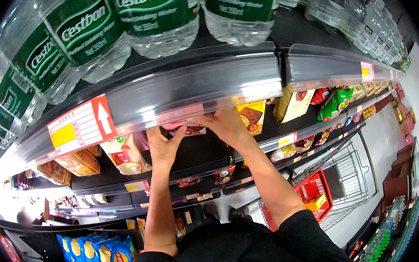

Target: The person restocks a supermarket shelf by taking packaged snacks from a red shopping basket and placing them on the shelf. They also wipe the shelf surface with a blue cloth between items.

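Both my hands reach under the clear plastic edge strip [191, 84] of a store shelf, into the tier below. A pink box with a dark picture [196, 130] stands between them. My left hand [164, 145] is at the box's left side, thumb spread from the fingers and its tip by the box front. At the box's right side, my right hand [225, 126] has its fingers partly hidden behind the strip. Whether either hand grips the box is unclear. A whitish-red food package [124, 156] stands left of my left hand, and a yellow biscuit box [253, 116] right of my right.
Cestbon water bottles [162, 20] line the shelf above. A price card [81, 124] hangs on its edge. At right below stands a wire shopping cart [349, 175] with a red basket [329, 199]. Blue Lay's chip bags [118, 258] hang at lower left.
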The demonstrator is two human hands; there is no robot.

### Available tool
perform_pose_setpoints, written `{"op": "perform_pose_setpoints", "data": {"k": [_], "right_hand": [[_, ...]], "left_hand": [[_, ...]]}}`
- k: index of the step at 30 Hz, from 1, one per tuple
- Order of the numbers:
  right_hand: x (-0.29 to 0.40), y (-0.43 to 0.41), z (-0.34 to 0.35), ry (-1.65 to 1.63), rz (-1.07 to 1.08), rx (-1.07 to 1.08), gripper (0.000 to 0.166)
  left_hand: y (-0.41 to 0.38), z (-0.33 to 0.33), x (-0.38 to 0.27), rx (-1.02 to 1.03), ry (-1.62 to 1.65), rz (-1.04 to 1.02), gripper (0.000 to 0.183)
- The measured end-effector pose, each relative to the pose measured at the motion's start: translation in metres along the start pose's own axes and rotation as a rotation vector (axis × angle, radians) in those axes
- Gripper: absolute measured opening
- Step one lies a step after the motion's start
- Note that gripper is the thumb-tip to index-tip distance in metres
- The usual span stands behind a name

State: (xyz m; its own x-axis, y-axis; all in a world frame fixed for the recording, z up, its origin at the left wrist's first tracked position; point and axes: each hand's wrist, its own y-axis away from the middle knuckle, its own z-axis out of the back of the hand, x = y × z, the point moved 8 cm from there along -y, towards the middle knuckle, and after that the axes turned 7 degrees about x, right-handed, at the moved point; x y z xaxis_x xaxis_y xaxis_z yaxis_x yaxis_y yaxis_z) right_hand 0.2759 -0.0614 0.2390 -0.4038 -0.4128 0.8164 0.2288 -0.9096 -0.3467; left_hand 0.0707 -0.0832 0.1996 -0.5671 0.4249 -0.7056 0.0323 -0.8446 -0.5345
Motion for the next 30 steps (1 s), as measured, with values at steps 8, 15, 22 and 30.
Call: {"op": "perform_pose_setpoints", "data": {"k": [8,15,22,30], "right_hand": [[0.032,0.049,0.024,-0.117,0.044,0.028,0.077],[0.05,0.12,0.082,-0.437,-0.015,0.063,0.083],[0.038,0.21,0.15,-0.14,-0.109,0.038,0.078],[-0.038,0.356,0.208,-0.145,-0.605,-0.398,0.063]], "left_hand": [[0.024,0.016,-0.009,0.015,0.222,0.112,0.068],[0.055,0.018,-0.082,0.325,0.406,0.211,0.087],[0.098,-0.071,-0.131,0.702,0.51,0.134,0.083],[0.157,-0.192,-0.185,0.972,0.424,-0.063,0.07]]}}
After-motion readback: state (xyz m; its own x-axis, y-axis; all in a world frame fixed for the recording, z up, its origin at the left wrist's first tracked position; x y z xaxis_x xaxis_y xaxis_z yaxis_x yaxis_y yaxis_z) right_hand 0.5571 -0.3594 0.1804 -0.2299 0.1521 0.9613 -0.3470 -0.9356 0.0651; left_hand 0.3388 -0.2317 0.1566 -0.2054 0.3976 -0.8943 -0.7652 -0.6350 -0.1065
